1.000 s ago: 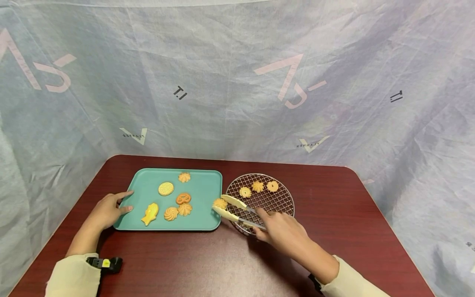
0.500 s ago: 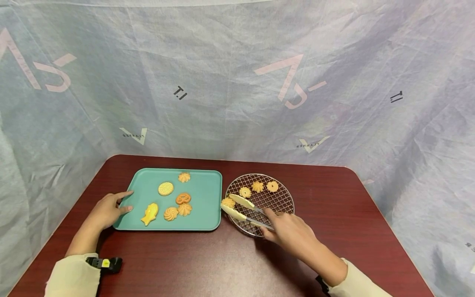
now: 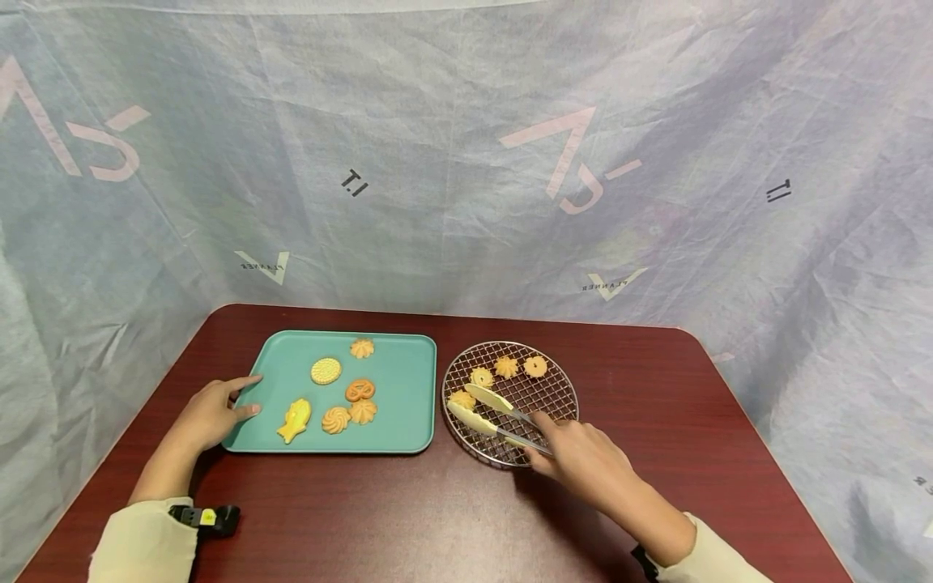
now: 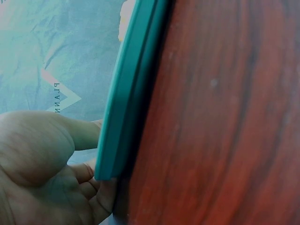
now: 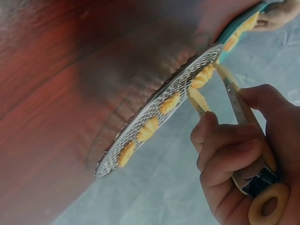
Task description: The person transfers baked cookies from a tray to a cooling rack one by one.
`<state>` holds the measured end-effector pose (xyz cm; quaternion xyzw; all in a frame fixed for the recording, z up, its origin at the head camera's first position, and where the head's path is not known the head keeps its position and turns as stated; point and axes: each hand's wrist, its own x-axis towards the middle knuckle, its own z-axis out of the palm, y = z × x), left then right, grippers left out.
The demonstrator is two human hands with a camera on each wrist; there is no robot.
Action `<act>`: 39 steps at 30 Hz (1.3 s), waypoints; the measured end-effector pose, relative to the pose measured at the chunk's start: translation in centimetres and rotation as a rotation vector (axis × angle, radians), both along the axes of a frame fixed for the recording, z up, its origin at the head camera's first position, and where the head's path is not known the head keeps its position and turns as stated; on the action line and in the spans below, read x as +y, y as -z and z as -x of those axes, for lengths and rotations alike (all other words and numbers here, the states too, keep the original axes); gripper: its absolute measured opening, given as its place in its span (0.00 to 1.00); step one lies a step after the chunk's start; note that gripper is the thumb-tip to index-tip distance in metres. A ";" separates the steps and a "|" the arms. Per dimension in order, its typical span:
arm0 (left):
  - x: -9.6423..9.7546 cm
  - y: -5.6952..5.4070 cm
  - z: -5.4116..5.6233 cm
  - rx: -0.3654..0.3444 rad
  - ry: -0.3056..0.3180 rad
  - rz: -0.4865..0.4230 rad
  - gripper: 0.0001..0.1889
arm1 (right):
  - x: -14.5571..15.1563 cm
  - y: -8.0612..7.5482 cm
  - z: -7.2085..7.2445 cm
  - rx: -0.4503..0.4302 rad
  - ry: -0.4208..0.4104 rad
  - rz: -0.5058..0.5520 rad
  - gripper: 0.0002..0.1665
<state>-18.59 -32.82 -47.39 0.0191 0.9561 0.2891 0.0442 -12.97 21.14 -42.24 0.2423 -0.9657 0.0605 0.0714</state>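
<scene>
My right hand (image 3: pixel 583 457) grips a pair of tongs (image 3: pixel 503 421) with pale yellow tips and metal arms. Between the tips is a ridged golden cookie (image 3: pixel 462 400), at the left side of a round wire rack (image 3: pixel 568 397). In the right wrist view this cookie (image 5: pixel 202 76) sits between the tong tips, close over the mesh. Three more cookies lie on the rack, among them a flower-shaped cookie (image 3: pixel 506 367) and a ring cookie (image 3: pixel 535 367). My left hand (image 3: pixel 211 411) holds the left edge of a teal tray (image 3: pixel 401 364), thumb over the rim.
Several cookies lie on the tray: a fish-shaped one (image 3: pixel 295 420), a round yellow one (image 3: pixel 325 371), a pretzel (image 3: pixel 360 389) and swirled ones. Tray and rack stand side by side on a dark red wooden table (image 3: pixel 379 518). A grey cloth (image 3: pixel 437 243) hangs behind.
The right hand has moved right with the tongs, carrying the ridged cookie from the tray's right edge to over the rack's left side. The left hand has stayed at the tray.
</scene>
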 end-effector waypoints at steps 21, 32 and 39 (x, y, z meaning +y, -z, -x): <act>0.0 0.1 0.1 -0.011 -0.010 0.011 0.30 | 0.9 0.3 0.2 -0.144 0.024 0.067 0.18; 0.0 0.1 0.1 -0.015 -0.010 0.009 0.30 | 1.0 0.2 0.2 -0.193 0.059 0.083 0.23; 0.0 0.0 0.2 -0.013 -0.010 0.009 0.30 | 1.0 0.0 0.3 -0.189 0.095 0.095 0.24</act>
